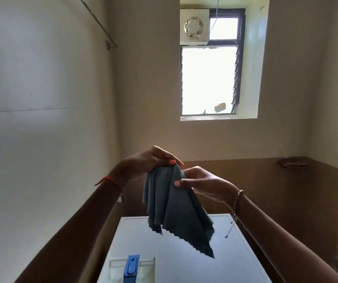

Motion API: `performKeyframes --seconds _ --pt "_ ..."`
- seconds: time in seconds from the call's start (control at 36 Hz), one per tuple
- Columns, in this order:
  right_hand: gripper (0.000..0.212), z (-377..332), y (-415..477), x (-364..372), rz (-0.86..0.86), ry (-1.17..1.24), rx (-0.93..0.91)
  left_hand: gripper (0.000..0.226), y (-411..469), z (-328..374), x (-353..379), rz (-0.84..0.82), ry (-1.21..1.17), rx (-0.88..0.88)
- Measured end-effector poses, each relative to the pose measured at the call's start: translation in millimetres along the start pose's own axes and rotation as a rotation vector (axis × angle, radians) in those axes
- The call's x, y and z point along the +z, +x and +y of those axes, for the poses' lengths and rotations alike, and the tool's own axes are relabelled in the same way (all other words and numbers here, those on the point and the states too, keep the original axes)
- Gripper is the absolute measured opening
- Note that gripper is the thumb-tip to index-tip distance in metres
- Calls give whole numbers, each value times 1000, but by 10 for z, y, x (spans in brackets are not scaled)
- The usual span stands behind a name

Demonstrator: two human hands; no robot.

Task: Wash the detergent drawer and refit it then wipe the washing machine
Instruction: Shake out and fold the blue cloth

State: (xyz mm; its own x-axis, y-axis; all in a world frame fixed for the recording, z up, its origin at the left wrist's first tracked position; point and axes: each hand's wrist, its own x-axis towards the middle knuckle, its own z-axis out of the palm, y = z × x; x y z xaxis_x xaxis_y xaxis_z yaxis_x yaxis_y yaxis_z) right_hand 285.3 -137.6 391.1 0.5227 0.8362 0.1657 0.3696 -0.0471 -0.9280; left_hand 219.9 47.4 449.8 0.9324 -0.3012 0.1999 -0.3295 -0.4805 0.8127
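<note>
A grey-blue cloth with zigzag edges hangs in the air above the white washing machine. My left hand pinches its top corner. My right hand grips the cloth just below and to the right of that corner. The white detergent drawer with a blue insert shows at the machine's front left, at the bottom edge of the view; I cannot tell how far it is pushed in.
A window with an exhaust fan is set high in the far wall. A metal rail runs along the left wall. Brown tiled walls close in on both sides of the machine. A thin chain lies on the machine's top.
</note>
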Motion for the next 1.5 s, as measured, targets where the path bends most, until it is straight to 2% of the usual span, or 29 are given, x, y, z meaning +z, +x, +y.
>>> performKeyframes --seconds 0.14,0.28,0.39,0.58,0.67,0.75,0.89,0.92,1.0,1.06,1.17,1.22,1.28,1.33,1.39,1.44,1.5 --pt "22 1 -156 -139 -63 -211 20 26 -94 -7 -163 18 117 -10" --pt "19 -169 -249 -326 37 -399 -25 27 -230 -71 -225 -79 190 -59" --pt "16 -279 -238 -420 107 -604 -76 20 -248 -110 -182 -86 340 -105" --pt "17 -244 -223 -382 262 -516 -162 23 -281 -101 -226 -100 297 -118" --pt "13 -251 -212 -341 351 -397 -179 16 -292 -161 -243 -103 236 -175" --pt "10 -288 -210 -318 421 -262 -160 8 -299 -257 -248 -63 192 -307" --pt "2 -362 -222 -338 406 -129 -101 27 -339 -459 -189 9 -136 -577" --pt "7 -374 -239 -354 375 -115 -87 32 -351 -511 -175 -1 -214 -613" --pt "35 -409 -295 -405 255 -276 -18 31 -395 -668 -135 -26 -343 -678" --pt "45 -405 -312 -426 215 -406 41 31 -416 -735 -112 -21 -387 -665" --pt "29 -335 -301 -432 259 -811 124 22 -426 -835 -78 41 -499 -571" --pt "26 -274 -294 -465 334 -868 113 16 -426 -859 -75 34 -537 -548" --pt "19 -231 -305 -505 341 -811 77 17 -427 -870 -90 -13 -584 -530" --pt "12 -196 -325 -551 303 -662 39 32 -418 -915 -125 -37 -677 -504" --pt "15 -168 -344 -575 304 -511 22 53 -391 -983 -153 -36 -709 -474" --pt "11 -123 -365 -592 307 -332 28 50 -372 -986 -148 30 -574 -451" --pt "19 -64 -383 -614 276 -163 24 49 -370 -928 -119 125 -368 -393"
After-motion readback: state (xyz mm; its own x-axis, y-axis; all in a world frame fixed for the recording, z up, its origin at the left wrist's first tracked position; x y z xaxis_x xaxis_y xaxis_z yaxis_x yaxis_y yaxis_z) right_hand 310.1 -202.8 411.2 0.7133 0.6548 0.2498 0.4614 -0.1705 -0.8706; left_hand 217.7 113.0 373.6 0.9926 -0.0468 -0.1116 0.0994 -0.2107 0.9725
